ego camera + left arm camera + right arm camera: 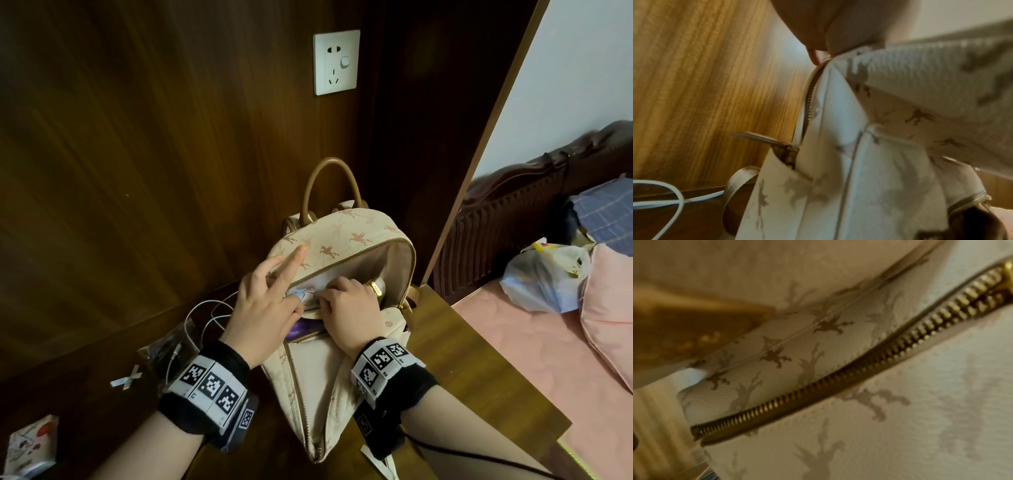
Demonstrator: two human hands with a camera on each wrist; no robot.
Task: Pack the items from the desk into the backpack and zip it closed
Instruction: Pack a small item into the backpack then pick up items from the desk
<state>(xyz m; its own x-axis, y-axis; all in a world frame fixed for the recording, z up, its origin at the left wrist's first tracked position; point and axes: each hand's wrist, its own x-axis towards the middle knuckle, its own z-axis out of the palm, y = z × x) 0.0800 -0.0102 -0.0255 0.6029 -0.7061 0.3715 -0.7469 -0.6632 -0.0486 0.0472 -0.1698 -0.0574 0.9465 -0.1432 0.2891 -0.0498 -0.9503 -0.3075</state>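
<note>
Up against the dark wood panel at the back of the desk (pixel 462 346), the cream backpack (pixel 325 387) with its small horse print stands with its tan handle (pixel 330 181) upright and its main compartment unzipped and gaping. Both hands are at that mouth. The left hand (pixel 263 305) has its thumb tucked at the edge of the opening while its index finger (pixel 291 263) points out straight over the upper flap, the other fingers loosely spread; whether it actually pinches the fabric cannot be told. The right hand (pixel 349 305) has its fingers curled down inside the opening on a pale printed packet (pixel 305 294), beside a small gold-capped bottle (pixel 376 286) lodged in the compartment. A purple item (pixel 305 329) shows just below, in the front pocket. On the desk to the left lie a white cable (pixel 205 315), a clear plastic bag (pixel 168 353) and, near the corner, a small printed packet (pixel 30 445). In the right wrist view the gold zipper teeth (pixel 838 374) run closed along the fabric.
</note>
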